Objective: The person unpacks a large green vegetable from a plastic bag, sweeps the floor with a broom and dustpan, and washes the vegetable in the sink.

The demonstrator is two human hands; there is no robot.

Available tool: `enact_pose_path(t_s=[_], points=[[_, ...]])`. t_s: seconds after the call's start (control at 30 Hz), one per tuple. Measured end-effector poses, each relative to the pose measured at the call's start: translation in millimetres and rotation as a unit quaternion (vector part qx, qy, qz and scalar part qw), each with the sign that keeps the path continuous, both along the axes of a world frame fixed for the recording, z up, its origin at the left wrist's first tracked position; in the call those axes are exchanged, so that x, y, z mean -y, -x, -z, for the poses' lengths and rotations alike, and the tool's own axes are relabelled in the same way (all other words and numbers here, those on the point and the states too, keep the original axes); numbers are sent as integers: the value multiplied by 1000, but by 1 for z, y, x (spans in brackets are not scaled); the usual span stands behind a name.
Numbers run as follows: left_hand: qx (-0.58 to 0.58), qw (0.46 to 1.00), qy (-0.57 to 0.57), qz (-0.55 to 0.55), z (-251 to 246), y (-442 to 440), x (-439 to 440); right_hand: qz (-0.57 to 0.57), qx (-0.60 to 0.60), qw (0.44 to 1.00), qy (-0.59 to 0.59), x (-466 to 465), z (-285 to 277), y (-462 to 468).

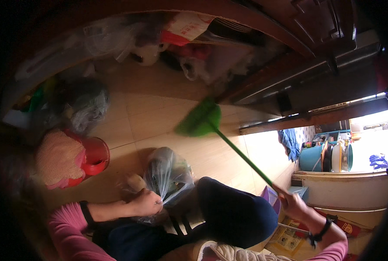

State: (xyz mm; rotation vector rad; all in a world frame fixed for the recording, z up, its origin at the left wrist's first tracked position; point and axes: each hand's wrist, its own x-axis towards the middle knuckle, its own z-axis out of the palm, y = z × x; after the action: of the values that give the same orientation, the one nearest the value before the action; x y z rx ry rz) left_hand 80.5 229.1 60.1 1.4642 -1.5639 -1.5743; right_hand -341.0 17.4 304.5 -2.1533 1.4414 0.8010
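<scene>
My left hand (149, 203) is closed on the gathered neck of a clear plastic bag (169, 169), whose contents are hard to make out. My right hand (290, 202) grips the green handle of a broom (241, 154). The broom's green head (202, 119) is blurred, over the light tiled floor (154, 120) beyond the bag. A pale, rounded thing (136, 182) lies just beside the left hand. Behind the right hand a purple dustpan-like thing (269, 197) shows in part.
A red container (96, 156) with a pink cloth (60, 158) and more plastic bags (91, 111) stand at the left. Dark wooden furniture (279, 88) edges the floor at the upper right. Flattened cardboard (287, 239) lies at the lower right, below a raised ledge (344, 192).
</scene>
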Motion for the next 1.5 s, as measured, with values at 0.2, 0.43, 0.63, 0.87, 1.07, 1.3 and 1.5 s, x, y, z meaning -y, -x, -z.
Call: enact_pose_path(t_s=[0.2,0.43,0.63,0.87,1.07,1.3,1.5], points=[[0,1000,-5,-13,-1,2,6,20,146,989,29,-49,-35,25],[-7,997,-49,-66,-2,6,-3,22,237,970,40,26,88,-37],[-145,960,-97,-218,-14,3,31,64,126,990,1,-23,92,55],[-217,902,-146,-343,-75,-11,111,117,126,985,8,-167,100,211],[-40,920,-52,-387,-59,-49,210,208,151,966,-16,-186,119,230],[222,915,75,-330,58,-143,327,235,136,960,-72,-170,121,243],[257,908,36,-328,100,-180,397,271,130,944,-136,-173,134,261]])
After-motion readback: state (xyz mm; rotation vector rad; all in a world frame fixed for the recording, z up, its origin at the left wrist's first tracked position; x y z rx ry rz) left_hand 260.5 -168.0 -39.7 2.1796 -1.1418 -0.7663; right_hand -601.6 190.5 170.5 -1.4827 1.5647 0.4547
